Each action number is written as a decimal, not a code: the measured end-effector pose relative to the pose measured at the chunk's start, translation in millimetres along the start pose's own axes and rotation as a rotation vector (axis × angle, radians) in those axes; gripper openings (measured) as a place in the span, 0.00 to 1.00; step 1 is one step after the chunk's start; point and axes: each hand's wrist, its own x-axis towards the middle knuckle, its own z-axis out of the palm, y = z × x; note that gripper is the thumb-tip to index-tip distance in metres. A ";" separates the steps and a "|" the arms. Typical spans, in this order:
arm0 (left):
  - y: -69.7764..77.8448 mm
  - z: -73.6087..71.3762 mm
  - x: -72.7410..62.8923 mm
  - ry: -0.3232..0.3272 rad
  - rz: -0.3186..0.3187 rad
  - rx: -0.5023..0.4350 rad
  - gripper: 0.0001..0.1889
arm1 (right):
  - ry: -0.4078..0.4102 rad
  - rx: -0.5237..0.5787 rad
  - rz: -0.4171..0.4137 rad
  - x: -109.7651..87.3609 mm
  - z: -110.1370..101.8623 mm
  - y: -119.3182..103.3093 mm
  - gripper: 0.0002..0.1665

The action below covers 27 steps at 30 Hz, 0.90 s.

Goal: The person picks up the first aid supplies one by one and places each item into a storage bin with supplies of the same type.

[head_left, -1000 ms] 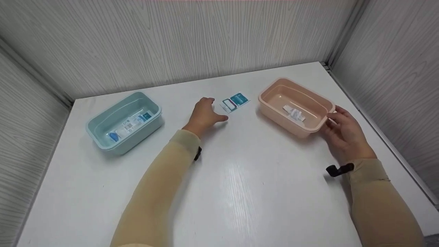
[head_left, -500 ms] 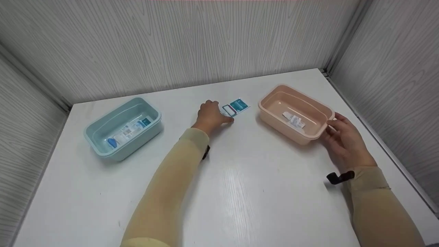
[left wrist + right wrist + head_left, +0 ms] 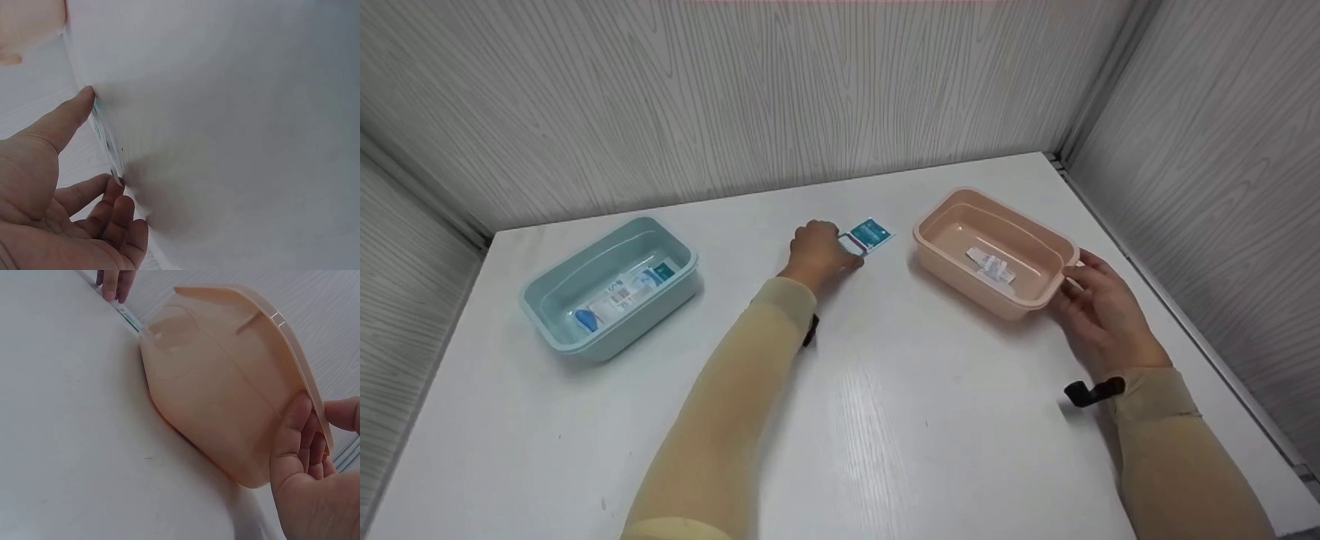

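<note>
My left hand (image 3: 819,251) is at the near left end of a flat teal-and-white packet (image 3: 871,233), on the tabletop between two bins. In the left wrist view the thumb is at one edge of the packet (image 3: 104,138) and the curled fingertips are at the other. The hand hides part of it from the head view. On the right, my right hand (image 3: 1106,307) pinches the rim of a pink plastic bin (image 3: 971,289), thumb over the edge and fingers beneath it, as the right wrist view shows. A small white wrapped item (image 3: 991,265) lies inside that bin.
A light-blue plastic bin (image 3: 641,321) stands at the left with blue-and-white packaging (image 3: 619,298) in it. Wood-grain panels (image 3: 780,97) rise behind the white table (image 3: 885,442) and along both sides.
My left hand has moved right to the packet, and its fingers have drawn in about the near end. The right hand keeps its hold on the pink bin's rim.
</note>
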 end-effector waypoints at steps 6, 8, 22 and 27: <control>-6.2 -7.5 -5.7 -0.005 -0.037 -0.042 0.38 | -0.011 0.067 0.013 -1.2 2.3 0.8 0.30; -9.0 -8.8 -6.7 0.000 -0.047 -0.052 0.39 | -0.015 0.074 0.015 -1.2 2.3 0.7 0.29; -22.8 -21.1 -21.4 0.034 -0.003 -0.129 0.39 | -0.026 0.044 0.008 -3.2 1.0 -2.6 0.29; -26.6 -30.9 -30.1 0.074 0.005 -0.152 0.38 | -0.036 0.071 0.035 -2.3 1.4 -2.4 0.30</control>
